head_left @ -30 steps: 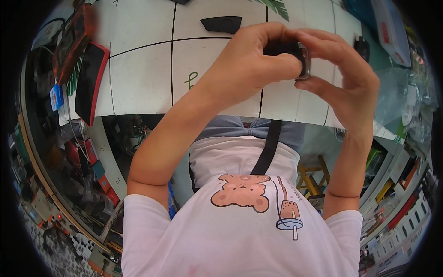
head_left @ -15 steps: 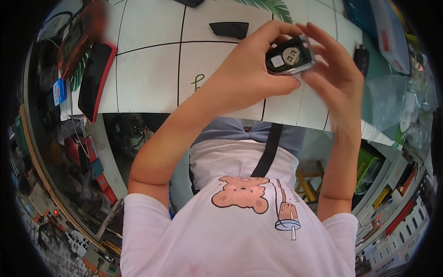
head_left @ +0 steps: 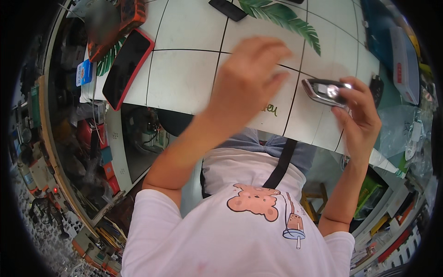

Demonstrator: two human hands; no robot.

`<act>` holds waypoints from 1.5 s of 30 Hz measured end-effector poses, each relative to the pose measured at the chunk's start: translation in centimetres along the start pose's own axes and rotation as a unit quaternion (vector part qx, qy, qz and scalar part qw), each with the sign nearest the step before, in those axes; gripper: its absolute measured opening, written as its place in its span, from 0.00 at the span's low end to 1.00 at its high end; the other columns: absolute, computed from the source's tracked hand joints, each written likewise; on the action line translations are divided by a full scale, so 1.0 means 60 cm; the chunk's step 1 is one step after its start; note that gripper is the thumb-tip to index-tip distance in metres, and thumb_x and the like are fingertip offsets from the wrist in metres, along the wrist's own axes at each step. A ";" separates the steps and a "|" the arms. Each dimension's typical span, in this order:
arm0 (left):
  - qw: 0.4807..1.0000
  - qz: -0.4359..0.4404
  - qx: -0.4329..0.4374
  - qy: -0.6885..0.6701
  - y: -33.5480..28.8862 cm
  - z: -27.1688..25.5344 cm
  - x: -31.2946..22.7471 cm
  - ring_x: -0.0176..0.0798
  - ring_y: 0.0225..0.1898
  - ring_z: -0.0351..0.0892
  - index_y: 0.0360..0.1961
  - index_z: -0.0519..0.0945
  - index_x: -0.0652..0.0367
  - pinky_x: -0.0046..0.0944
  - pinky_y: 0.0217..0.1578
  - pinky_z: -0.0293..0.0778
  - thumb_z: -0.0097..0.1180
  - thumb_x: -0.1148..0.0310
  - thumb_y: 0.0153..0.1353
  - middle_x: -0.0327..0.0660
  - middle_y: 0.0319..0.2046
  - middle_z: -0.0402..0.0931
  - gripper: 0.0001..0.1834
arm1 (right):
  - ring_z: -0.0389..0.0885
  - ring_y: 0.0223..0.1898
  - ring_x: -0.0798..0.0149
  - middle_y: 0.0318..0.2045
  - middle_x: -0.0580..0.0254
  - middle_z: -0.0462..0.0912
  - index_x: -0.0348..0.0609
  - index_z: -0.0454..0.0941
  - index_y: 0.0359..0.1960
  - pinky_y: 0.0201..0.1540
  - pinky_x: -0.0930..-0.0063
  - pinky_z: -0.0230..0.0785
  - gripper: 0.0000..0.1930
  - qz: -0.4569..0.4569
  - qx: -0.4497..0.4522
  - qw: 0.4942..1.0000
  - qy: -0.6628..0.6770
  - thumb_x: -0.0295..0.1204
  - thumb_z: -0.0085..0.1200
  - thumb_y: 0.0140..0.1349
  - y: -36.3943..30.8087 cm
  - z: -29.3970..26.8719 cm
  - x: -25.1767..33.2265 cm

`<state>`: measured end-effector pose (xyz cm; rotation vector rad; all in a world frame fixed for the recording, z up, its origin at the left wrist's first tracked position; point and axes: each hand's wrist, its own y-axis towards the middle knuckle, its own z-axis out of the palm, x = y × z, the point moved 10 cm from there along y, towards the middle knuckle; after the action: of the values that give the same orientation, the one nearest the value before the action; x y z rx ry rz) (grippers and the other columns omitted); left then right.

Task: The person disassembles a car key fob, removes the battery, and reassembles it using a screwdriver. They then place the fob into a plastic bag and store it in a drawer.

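white tabletop (head_left: pixel 184 74), marked with dark grid lines, is lying beneath the fingers of both hands, and a green leaf print (head_left: pixel 288 23) is showing on it, beyond the left fingertips. the right hand (head_left: pixel 362 117) is pinching a key fob (head_left: pixel 320 92) between thumb and fingers at one end; the fob is jutting out leftward from those fingertips, toward the other hand, its silvery edge catching light. the left hand (head_left: pixel 249 76) is hanging over the table, blurred, its fingers half curled, the thumb standing apart from them, and is gripping nothing that shows. just beyond the left fingers a flat black piece (head_left: pixel 228 9) is lying near the leaf print. well to the left of them a red-edged phone (head_left: pixel 128 69) is resting, with a blue card (head_left: pixel 84 72) beyond it. just right of the right fingers a small black object (head_left: pixel 376 90) is lying, and farther right a translucent box (head_left: pixel 406 64) is standing.
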<state>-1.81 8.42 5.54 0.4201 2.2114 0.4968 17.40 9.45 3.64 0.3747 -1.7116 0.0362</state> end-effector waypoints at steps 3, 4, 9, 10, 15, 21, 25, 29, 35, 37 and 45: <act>0.992 0.043 0.016 0.115 0.020 -0.008 0.021 0.42 0.38 0.74 0.39 0.78 0.58 0.37 0.38 0.71 0.63 0.73 0.43 0.40 0.37 0.75 0.18 | 0.74 0.43 0.67 0.44 0.54 0.73 0.33 0.77 0.37 0.43 0.79 0.68 0.17 0.007 -0.015 1.000 -0.018 0.15 0.62 0.42 -0.002 -0.003 -0.010; 0.989 0.050 0.035 0.138 0.024 -0.004 0.026 0.43 0.39 0.73 0.38 0.78 0.58 0.37 0.39 0.71 0.62 0.74 0.44 0.39 0.37 0.75 0.16 | 0.74 0.40 0.69 0.41 0.56 0.74 0.34 0.77 0.37 0.41 0.81 0.68 0.16 0.001 -0.025 0.999 -0.022 0.16 0.62 0.43 0.000 -0.003 -0.008; 0.986 0.053 0.043 0.151 0.032 0.010 0.032 0.42 0.33 0.74 0.33 0.79 0.61 0.36 0.34 0.71 0.59 0.75 0.48 0.40 0.32 0.75 0.09 | 0.71 0.28 0.79 0.28 0.65 0.77 0.35 0.78 0.34 0.30 0.88 0.65 0.10 0.146 -0.140 0.979 0.000 0.20 0.61 0.49 -0.016 -0.034 -0.041; 0.986 0.047 0.040 0.153 0.032 0.008 0.036 0.42 0.32 0.74 0.33 0.79 0.61 0.35 0.33 0.71 0.59 0.75 0.49 0.40 0.32 0.75 0.08 | 0.71 0.24 0.81 0.23 0.69 0.77 0.35 0.78 0.34 0.26 0.89 0.64 0.07 0.142 -0.148 0.979 -0.002 0.24 0.58 0.54 -0.008 -0.032 -0.034; 0.996 -0.008 0.027 0.082 0.027 0.001 0.028 0.38 0.27 0.76 0.32 0.80 0.62 0.31 0.28 0.71 0.56 0.74 0.54 0.42 0.27 0.77 0.05 | 0.72 0.22 0.80 0.23 0.69 0.78 0.34 0.78 0.35 0.23 0.87 0.63 0.10 0.214 -0.123 0.969 -0.017 0.28 0.56 0.56 0.006 -0.023 -0.050; 0.999 0.002 0.043 -0.010 0.003 0.023 -0.030 0.36 0.24 0.76 0.34 0.80 0.63 0.29 0.25 0.70 0.56 0.77 0.54 0.43 0.26 0.78 0.06 | 0.73 0.24 0.78 0.27 0.65 0.79 0.36 0.80 0.37 0.25 0.87 0.63 0.08 0.147 -0.119 0.970 -0.153 0.26 0.55 0.57 0.003 -0.051 -0.024; 0.996 0.015 0.040 -0.082 -0.015 0.037 -0.067 0.37 0.24 0.76 0.34 0.80 0.64 0.30 0.25 0.71 0.55 0.81 0.52 0.43 0.27 0.78 0.08 | 0.75 0.29 0.76 0.31 0.63 0.79 0.38 0.79 0.38 0.30 0.85 0.67 0.10 0.119 -0.091 0.986 -0.069 0.22 0.55 0.53 -0.024 -0.028 0.005; 0.984 0.017 0.045 -0.170 -0.027 0.056 -0.093 0.40 0.23 0.75 0.33 0.79 0.64 0.33 0.24 0.71 0.58 0.77 0.51 0.43 0.25 0.77 0.07 | 0.77 0.33 0.71 0.33 0.62 0.78 0.37 0.78 0.40 0.35 0.82 0.70 0.16 0.047 -0.025 0.998 0.017 0.15 0.56 0.46 -0.052 0.026 0.032; 0.994 0.046 0.045 -0.089 0.010 0.076 -0.095 0.44 0.38 0.73 0.42 0.76 0.63 0.37 0.37 0.70 0.63 0.71 0.46 0.44 0.38 0.75 0.20 | 0.79 0.27 0.71 0.30 0.59 0.80 0.31 0.77 0.36 0.32 0.80 0.72 0.07 0.135 -0.198 0.969 0.059 0.18 0.53 0.55 -0.083 -0.060 -0.007; 0.991 0.075 0.112 0.011 0.023 0.114 -0.092 0.47 0.44 0.69 0.48 0.73 0.59 0.41 0.44 0.67 0.64 0.70 0.43 0.43 0.43 0.71 0.27 | 0.79 0.28 0.71 0.30 0.59 0.81 0.31 0.76 0.38 0.32 0.79 0.74 0.08 0.134 -0.225 0.958 0.121 0.21 0.53 0.56 -0.085 -0.083 -0.027; 0.798 -0.267 0.184 -0.507 0.027 0.149 0.006 0.44 0.47 0.73 0.51 0.70 0.66 0.42 0.48 0.70 0.51 0.65 0.61 0.49 0.50 0.70 0.20 | 0.80 0.26 0.70 0.30 0.59 0.80 0.31 0.74 0.44 0.31 0.78 0.75 0.13 0.128 -0.262 0.944 0.151 0.21 0.52 0.57 -0.083 -0.091 -0.024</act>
<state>5.11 11.87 0.79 0.1577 1.2371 -0.4241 24.11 6.37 2.28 -0.2430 -1.3887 -0.1632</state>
